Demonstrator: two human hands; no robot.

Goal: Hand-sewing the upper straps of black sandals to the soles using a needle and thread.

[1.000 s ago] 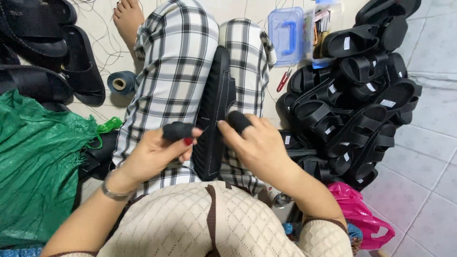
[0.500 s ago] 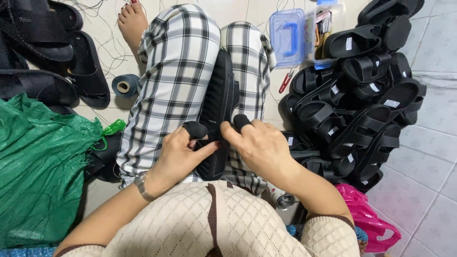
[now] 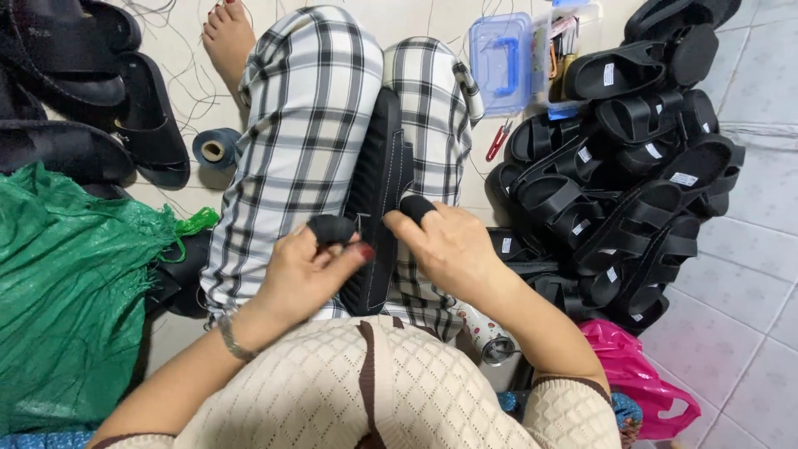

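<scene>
A black sandal sole (image 3: 378, 179) with white stitching along its edge stands on its side between my knees, which are in black-and-white checked trousers. My left hand (image 3: 312, 266), with a black cover on one fingertip, pinches at the sole's left edge. My right hand (image 3: 440, 245), also with a black fingertip cover, presses against the sole's right edge. Whether a needle is between the fingers is too small to tell.
A heap of black sandals (image 3: 632, 166) lies on the right. More black sandals (image 3: 75, 100) and a green bag (image 3: 66, 283) lie on the left. A thread spool (image 3: 214, 150), red snips (image 3: 499, 141), a clear blue-lidded box (image 3: 503, 62) and a pink bag (image 3: 636, 378) sit around.
My left hand has shifted closer to the sole and nearer my right hand. The view has tilted slightly, showing more of the bare foot at the top.
</scene>
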